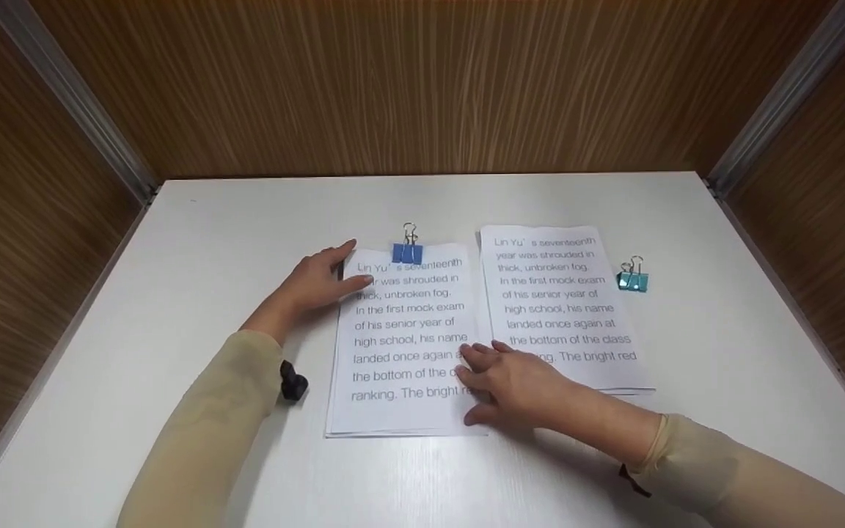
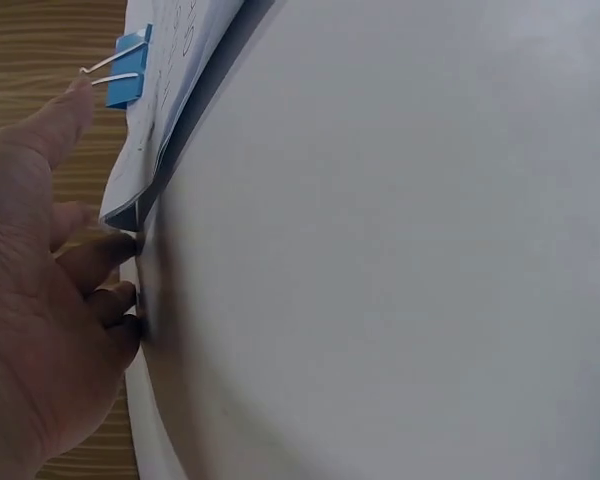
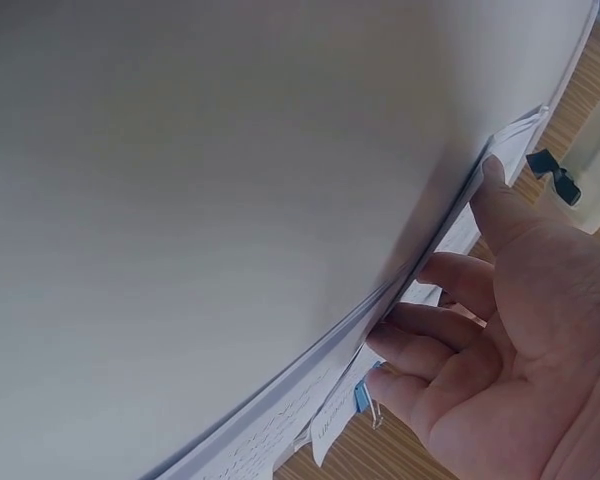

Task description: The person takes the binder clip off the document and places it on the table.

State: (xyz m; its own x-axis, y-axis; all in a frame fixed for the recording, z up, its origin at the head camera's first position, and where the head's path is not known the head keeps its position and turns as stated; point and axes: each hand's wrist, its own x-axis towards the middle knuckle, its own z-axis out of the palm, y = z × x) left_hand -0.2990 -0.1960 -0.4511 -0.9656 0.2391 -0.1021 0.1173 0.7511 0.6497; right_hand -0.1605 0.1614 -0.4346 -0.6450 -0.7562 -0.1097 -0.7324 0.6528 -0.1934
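A stack of printed sheets (image 1: 408, 418) lies on the white table, a blue binder clip (image 1: 408, 254) on its top edge with wire handles pointing away. My left hand (image 1: 312, 282) is at the stack's upper left corner, thumb over the page and fingers along the side. In the left wrist view, the left hand's fingertips (image 2: 125, 300) rest beside the paper's corner, below the clip (image 2: 128, 72). Near the lower right edge, my right hand (image 1: 518, 385) touches the stack with loosely bent fingers. The right wrist view shows its thumb (image 3: 495, 185) and fingers along that paper edge.
A second stack with the same text (image 1: 547, 293) lies to the right, partly under my right hand and forearm. Beside it stands a teal binder clip (image 1: 634, 280). Wood-grain panels (image 1: 422, 88) enclose the table at the back and both sides.
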